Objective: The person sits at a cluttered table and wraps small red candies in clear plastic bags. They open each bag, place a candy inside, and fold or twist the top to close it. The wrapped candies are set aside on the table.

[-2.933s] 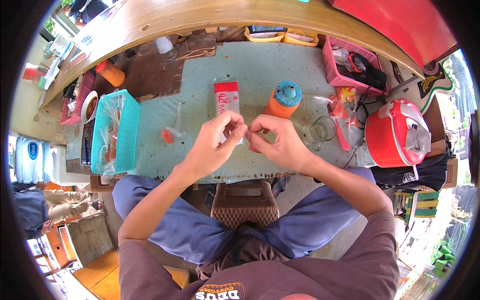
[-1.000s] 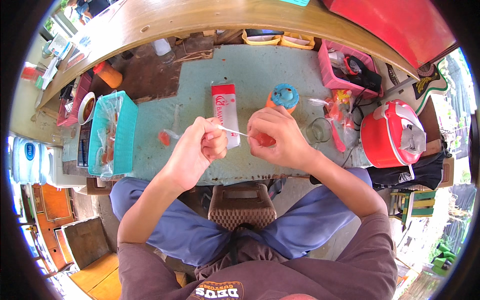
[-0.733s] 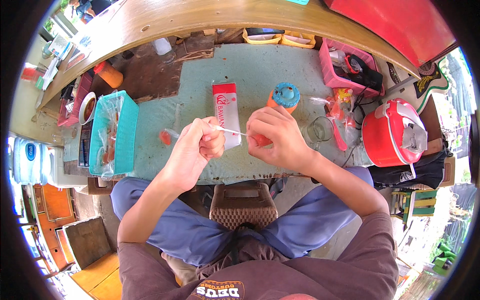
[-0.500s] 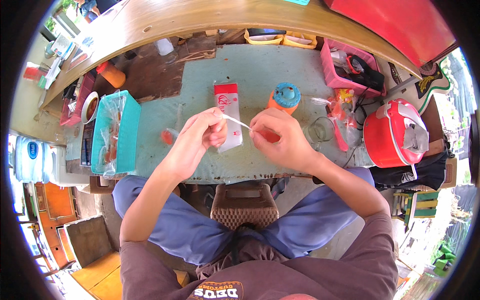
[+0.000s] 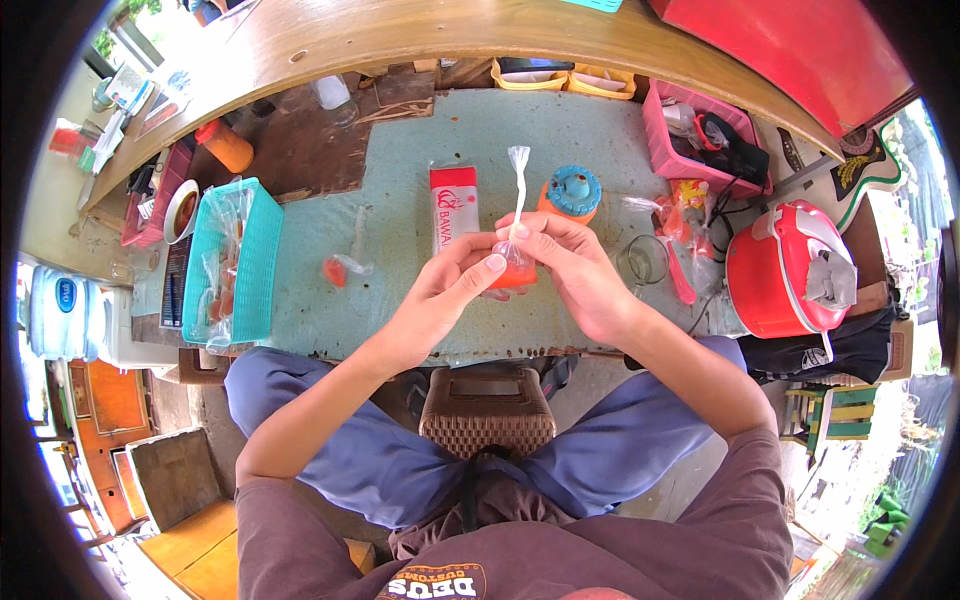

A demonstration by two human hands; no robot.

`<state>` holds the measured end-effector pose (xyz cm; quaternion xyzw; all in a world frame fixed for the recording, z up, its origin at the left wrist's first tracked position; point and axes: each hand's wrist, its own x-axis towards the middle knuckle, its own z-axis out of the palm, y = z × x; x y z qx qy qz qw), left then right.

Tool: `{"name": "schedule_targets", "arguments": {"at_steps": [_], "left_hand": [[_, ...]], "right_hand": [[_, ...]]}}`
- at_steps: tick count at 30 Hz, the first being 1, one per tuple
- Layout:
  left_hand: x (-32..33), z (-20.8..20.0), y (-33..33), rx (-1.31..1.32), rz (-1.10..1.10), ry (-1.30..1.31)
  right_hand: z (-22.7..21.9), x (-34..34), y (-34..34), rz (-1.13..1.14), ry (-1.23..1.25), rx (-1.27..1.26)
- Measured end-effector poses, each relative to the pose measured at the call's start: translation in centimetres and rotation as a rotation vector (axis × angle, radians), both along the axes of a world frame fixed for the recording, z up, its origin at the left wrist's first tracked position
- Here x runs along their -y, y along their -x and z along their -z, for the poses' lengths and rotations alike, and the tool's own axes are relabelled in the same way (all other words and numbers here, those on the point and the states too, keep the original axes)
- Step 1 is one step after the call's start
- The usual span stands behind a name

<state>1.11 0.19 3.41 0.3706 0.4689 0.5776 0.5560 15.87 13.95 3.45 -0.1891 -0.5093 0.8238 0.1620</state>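
Between my hands, over the table, is a small clear plastic bag (image 5: 514,273) with orange-red contents. Its long neck is twisted to a whitish stem that points away from me and flares at the tip. My right hand (image 5: 583,275) pinches the base of that neck between thumb and fingers. Lower down, my left hand (image 5: 440,292) grips the bag's side with thumb and fingers. Just beyond lie a flat red-and-clear plastic packet (image 5: 455,205) and an orange bottle with a blue lid (image 5: 573,190). Another small orange-red bag (image 5: 336,271) rests on the table at left.
A teal basket (image 5: 262,272) holding filled bags stands at left. On the right are an empty glass (image 5: 646,259), a red cooler jug (image 5: 775,270) and a pink basket (image 5: 655,130) of odds and ends. A wooden shelf (image 5: 400,42) spans the far side above the table (image 5: 400,180).
Both hands have come together, from pulling a thin white strand taut between them to holding the bag. The twisted neck now stands out above the fingers.
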Motion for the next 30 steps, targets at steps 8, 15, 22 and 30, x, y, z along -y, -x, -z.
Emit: {"name": "schedule_targets", "arguments": {"at_steps": [8, 15, 22, 30], "left_hand": [[0.2, 0.6, 0.5, -0.204, -0.046, 0.070], [-0.2, 0.0, 0.8, 0.176, 0.070, 0.262], [-0.4, -0.1, 0.7, 0.189, 0.024, 0.168], [-0.7, 0.8, 1.6, 0.053, -0.036, 0.078]], "right_hand": [[0.2, 0.9, 0.2, 0.057, -0.097, 0.063], [0.1, 0.4, -0.1, -0.070, -0.035, 0.130], [-0.4, -0.5, 0.1, 0.080, -0.158, 0.092], [-0.2, -0.9, 0.0, 0.152, -0.215, 0.072]]}}
